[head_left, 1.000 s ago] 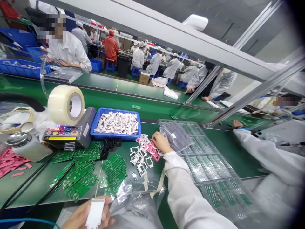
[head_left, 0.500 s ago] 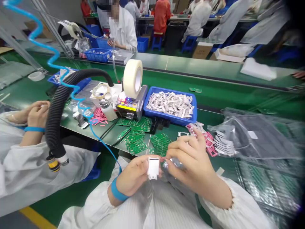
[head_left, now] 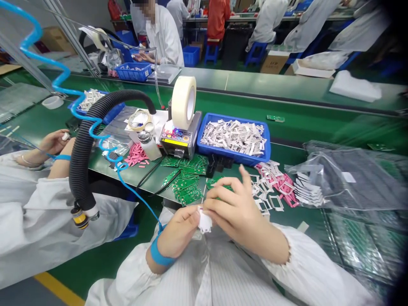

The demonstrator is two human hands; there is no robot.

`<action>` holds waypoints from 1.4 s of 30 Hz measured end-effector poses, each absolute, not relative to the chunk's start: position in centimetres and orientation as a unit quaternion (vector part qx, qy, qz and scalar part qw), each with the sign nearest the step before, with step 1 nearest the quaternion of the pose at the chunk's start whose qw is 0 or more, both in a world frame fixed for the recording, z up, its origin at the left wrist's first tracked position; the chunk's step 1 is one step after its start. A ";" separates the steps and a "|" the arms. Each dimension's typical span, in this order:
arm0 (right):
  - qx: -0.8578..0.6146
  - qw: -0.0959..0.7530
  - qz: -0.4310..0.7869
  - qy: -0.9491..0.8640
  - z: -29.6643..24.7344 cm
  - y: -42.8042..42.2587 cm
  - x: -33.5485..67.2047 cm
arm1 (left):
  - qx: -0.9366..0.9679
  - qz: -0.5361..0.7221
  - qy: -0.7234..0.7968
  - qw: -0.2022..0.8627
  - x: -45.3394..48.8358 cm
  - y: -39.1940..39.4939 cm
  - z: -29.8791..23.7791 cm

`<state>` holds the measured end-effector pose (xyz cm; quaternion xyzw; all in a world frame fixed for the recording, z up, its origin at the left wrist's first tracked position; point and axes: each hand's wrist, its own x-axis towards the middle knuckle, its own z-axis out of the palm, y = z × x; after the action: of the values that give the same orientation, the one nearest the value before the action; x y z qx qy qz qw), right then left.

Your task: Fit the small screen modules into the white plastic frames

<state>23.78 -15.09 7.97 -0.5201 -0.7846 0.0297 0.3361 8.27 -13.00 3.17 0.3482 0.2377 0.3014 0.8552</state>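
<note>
The left hand [head_left: 175, 236] and right hand [head_left: 239, 212] grip a small white plastic frame [head_left: 204, 221] pinched between them, just off the edge of the green table [head_left: 287, 127]; the tape dispenser's yellow label [head_left: 176, 143] is too small to read.

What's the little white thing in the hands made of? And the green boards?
The small white piece looks like plastic or foam: dull, with no shine, but it's too small to tell which. The green circuit boards look like stiff fibreglass with a glossy green coating; their tiny shiny spots suggest metal.
</note>
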 end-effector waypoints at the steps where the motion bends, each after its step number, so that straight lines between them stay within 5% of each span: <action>1: -0.525 0.365 0.113 -0.761 7.3 -14.9 23.7 | 0.345 0.305 0.243 0.854 8.2 -12.9 3.2; 5: -0.520 0.461 0.471 -0.543 4.6 -15.0 23.3 | 0.345 0.288 0.265 0.853 7.8 -12.6 3.1; 7: -0.494 0.472 0.523 -0.509 4.0 -15.3 23.5 | 0.339 0.262 0.262 0.864 7.7 -12.6 3.1; 15: -0.430 0.386 0.323 -0.750 6.1 -14.5 26.0 | 0.326 0.223 0.211 0.894 7.4 -12.0 3.6; 23: -0.544 0.352 0.197 -0.736 6.8 -13.9 23.9 | 0.668 0.364 0.331 0.558 4.9 -11.8 4.6; 27: -0.572 0.387 0.345 -0.635 6.5 -12.0 21.1 | 0.614 0.403 0.409 0.541 4.4 -11.9 3.1; 31: -0.557 0.455 0.561 -0.410 4.7 -8.1 19.8 | 0.359 0.480 0.457 0.657 1.7 -10.9 -0.8; 34: -0.585 0.477 0.586 -0.295 3.0 -4.9 20.1 | 0.077 0.590 0.418 0.687 -3.1 -9.9 -4.3; 42: -0.599 0.519 0.598 -0.118 1.7 -0.7 18.8 | -0.022 0.675 0.415 0.610 -14.3 -10.3 -6.7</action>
<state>18.78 -0.72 1.68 -0.5994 -0.1178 0.5975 0.5195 -14.32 -10.26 -6.72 -0.0217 0.4149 0.6749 0.6098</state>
